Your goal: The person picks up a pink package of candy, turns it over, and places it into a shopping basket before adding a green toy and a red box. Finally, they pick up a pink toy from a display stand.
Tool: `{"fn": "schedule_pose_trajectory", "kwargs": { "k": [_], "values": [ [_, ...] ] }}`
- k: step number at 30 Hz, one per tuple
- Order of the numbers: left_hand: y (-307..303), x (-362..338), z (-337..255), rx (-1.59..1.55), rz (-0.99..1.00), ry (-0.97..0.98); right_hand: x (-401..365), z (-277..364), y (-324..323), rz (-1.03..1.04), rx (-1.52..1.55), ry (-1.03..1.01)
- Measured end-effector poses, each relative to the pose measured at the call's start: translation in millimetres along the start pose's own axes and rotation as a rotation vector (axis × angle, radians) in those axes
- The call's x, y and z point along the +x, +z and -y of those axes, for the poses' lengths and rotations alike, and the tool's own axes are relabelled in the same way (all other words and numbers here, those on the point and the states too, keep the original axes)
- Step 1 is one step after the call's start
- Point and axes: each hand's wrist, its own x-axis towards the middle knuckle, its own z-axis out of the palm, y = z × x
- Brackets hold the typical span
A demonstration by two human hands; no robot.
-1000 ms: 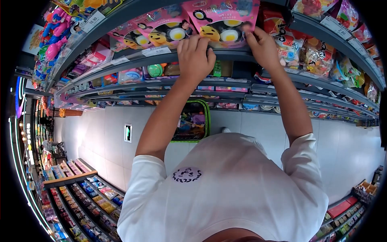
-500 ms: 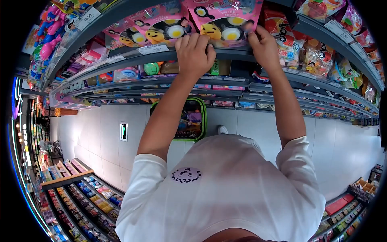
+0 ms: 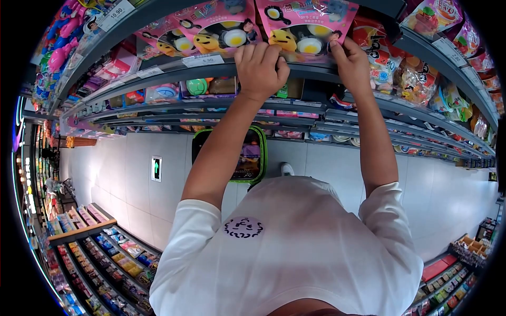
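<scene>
Pink pouches printed with fried eggs and a yellow face stand in a row on the upper shelf. My right hand [image 3: 352, 67] pinches the lower right corner of the rightmost pink pouch [image 3: 308, 26] between thumb and fingers. My left hand [image 3: 262, 71] is closed over the shelf edge [image 3: 311, 71], its fingers curled at the front near that pouch's lower left corner. Its fingertips are partly hidden. Beside it leans another pink pouch [image 3: 221, 29], behind the price tag [image 3: 203, 60].
A black shopping basket with a green rim [image 3: 263, 152] stands on the floor below my left arm, with packages inside. Red snack bags [image 3: 371, 42] sit right of the pouches. Lower shelves [image 3: 295, 110] jut out beneath. Another display rack [image 3: 105, 263] stands behind me at left.
The view has shifted slightly, and the shelf and both hands appear a little further right. My right hand keeps its pinch on the pouch, and my left hand stays at the shelf edge.
</scene>
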Motion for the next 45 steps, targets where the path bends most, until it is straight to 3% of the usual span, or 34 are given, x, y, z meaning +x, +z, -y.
{"fn": "schedule_pose_trajectory", "kwargs": {
  "k": [6,11,24,26,28,30,32,33,35,37,39,40,41,42,43,44,45],
  "values": [
    [2,-5,-2,-0.006,-0.073,0.004,0,8,-2,0.016,-0.022,0.018],
    [0,-5,-2,0.006,-0.052,0.025,5,2,-11,0.196,-0.156,0.010],
    [-3,-8,0,-0.057,-0.013,0.037,-4,4,-9,0.148,0.027,0.057],
    [-7,-11,0,-0.054,0.010,0.037,-10,2,-9,0.095,0.227,0.021],
    [-15,-8,0,-0.149,0.035,0.016,-20,0,-19,0.075,0.195,-0.069],
    [-36,-21,-9,-0.171,0.081,-0.014,-46,11,-31,-0.093,-0.089,-0.288],
    [-61,-44,-19,-0.258,0.185,-0.068,-83,18,-36,-0.161,0.127,-0.207],
    [-73,-64,-21,-0.308,0.293,-0.101,-101,9,-43,-0.083,0.191,-0.127],
    [-93,-132,-24,-0.409,0.624,-0.359,-136,-23,-42,0.056,0.323,0.147],
    [-114,-226,-31,-0.589,0.917,-1.025,-174,-76,-22,0.207,0.360,0.522],
    [-152,-397,-11,-0.327,1.258,-0.792,-239,-157,0,0.422,0.282,0.871],
    [-197,-490,-7,0.003,1.802,-0.444,-281,-213,2,0.554,0.226,1.037],
    [-248,-564,-26,0.280,1.605,-1.509,-345,-286,-16,0.714,0.161,1.241],
    [-295,-570,-32,0.282,1.603,-1.529,-439,-385,-39,1.065,-0.438,0.984],
    [-334,-563,-31,0.195,1.897,-1.437,-522,-471,-57,1.378,-1.024,0.655],
    [-362,-558,-30,0.100,2.192,-1.305,-467,-372,-57,1.388,-1.060,0.953],
    [-375,-536,-31,0.106,2.191,-1.308,-496,-411,-62,1.749,-1.017,0.518]
  ]
}}
